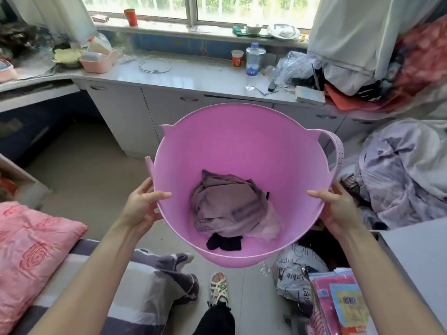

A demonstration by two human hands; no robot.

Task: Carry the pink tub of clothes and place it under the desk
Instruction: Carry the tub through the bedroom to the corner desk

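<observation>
From my feed, little print can be read. The crumpled white plastic bag with black lettering (294, 278) on the floor shows broken fragments, something like "elin" near its top, the rest lost in folds. A barcode sits on the yellow label of the pink flat packet (343, 302); I cannot make out its digits. The clear plastic water bottle (252, 66) on the tabletop carries a blue-and-white label, and the white paper cup (237, 58) beside it a red mark, both too blurred to read.
</observation>
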